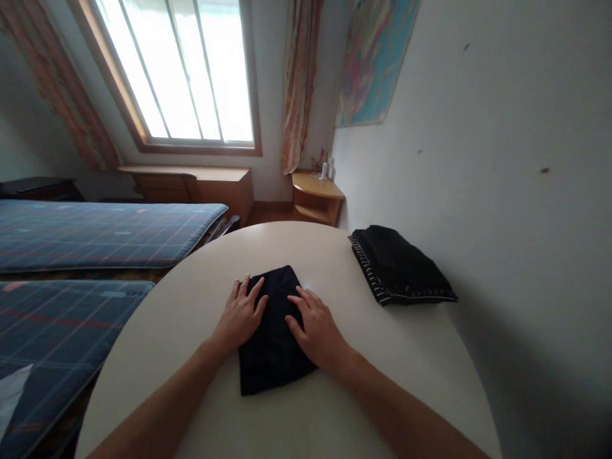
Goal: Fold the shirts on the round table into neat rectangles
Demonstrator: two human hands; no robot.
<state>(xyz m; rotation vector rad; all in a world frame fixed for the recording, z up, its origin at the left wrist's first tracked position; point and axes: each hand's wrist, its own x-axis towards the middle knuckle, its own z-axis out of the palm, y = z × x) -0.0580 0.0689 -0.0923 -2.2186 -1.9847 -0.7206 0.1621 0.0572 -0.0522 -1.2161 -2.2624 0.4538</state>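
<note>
A dark navy folded cloth (275, 347), perhaps a garment, lies flat on the round white table (191, 395) in front of me. On its left edge rests my left hand (243, 314), fingers spread and pointing away from me. My right hand (316, 326) lies on the cloth's right edge with its fingers apart and the thumb toward the middle. Neither hand grips the fabric; both press or rest on top. Parts of both side edges are hidden under my palms.
A folded black cloth stack (401, 268) with white stitching along its edge sits at the table's right, near the wall (516, 242). Two plaid mattresses (105, 236) lie to the left. Beyond the table are a corner shelf (318, 185) and a desk (224, 185) under the window.
</note>
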